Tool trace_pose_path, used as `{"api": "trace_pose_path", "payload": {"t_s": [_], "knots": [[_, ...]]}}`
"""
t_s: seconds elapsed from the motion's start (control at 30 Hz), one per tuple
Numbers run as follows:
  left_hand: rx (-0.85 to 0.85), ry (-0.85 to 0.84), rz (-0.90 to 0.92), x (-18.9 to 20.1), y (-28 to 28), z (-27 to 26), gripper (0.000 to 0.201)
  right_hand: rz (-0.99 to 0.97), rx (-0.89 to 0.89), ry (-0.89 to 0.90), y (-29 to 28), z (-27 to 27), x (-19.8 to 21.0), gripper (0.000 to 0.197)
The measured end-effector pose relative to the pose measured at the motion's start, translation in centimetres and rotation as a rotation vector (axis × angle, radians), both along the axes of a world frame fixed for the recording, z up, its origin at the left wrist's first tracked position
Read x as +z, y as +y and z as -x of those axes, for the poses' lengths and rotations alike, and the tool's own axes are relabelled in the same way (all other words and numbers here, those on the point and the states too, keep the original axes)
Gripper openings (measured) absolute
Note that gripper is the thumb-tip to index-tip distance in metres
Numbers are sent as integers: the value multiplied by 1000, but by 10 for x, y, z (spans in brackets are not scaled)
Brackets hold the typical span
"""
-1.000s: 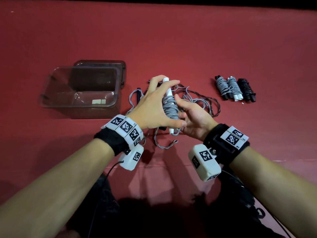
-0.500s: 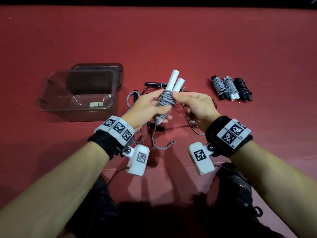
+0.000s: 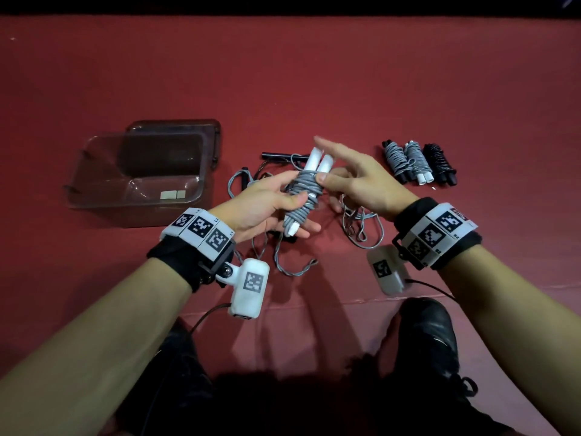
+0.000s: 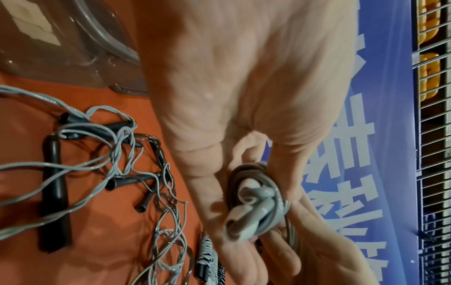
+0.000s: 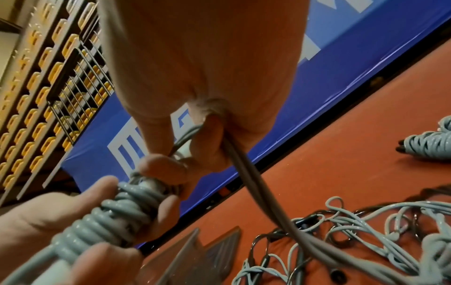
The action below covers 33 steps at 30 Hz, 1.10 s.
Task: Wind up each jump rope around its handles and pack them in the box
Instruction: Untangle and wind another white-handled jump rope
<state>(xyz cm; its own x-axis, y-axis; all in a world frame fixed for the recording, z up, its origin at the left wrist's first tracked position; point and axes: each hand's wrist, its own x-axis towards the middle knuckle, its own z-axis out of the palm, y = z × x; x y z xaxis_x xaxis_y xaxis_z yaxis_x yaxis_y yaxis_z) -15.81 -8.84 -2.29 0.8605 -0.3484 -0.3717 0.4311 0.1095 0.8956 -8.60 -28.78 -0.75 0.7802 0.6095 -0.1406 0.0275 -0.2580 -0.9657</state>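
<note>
A jump rope with two white handles [image 3: 317, 162] and grey cord wound round them [image 3: 303, 196] is held above the red table. My left hand [image 3: 276, 209] grips this bundle from below, thumb across the coils. My right hand [image 3: 345, 180] presses its thumb on the top coils, forefinger stretched out. In the right wrist view the free grey cord [image 5: 256, 183] runs through its curled fingers down to the table, beside the bundle [image 5: 117, 216]. The clear plastic box [image 3: 138, 201] stands open at the left, nothing in it but a small label.
Three wound ropes lie at the right: two grey [image 3: 394, 160] [image 3: 416, 162] and one black [image 3: 438, 163]. A tangle of loose grey cords [image 3: 358, 225] and black handles [image 3: 276, 155] lies under my hands. The box lid [image 3: 176, 125] rests behind the box.
The bundle has swung from upright to slanted, white ends away from me. My left hand went from covering it to holding it from beneath. My right forefinger has stretched out.
</note>
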Motion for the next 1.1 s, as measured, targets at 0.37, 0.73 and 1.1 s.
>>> {"api": "trace_pose_path", "payload": {"t_s": [0.37,0.73,1.1], "knots": [[43,-48,-21,-4,1,1,52,-99,-139,94,8,-2,-12,60],[120,-11,55,-15,-7,5,52,-98,-150,231,6,-6,-30,52],[239,28,302,-16,-13,-1,48,-214,-214,129,4,-6,-36,34]]}}
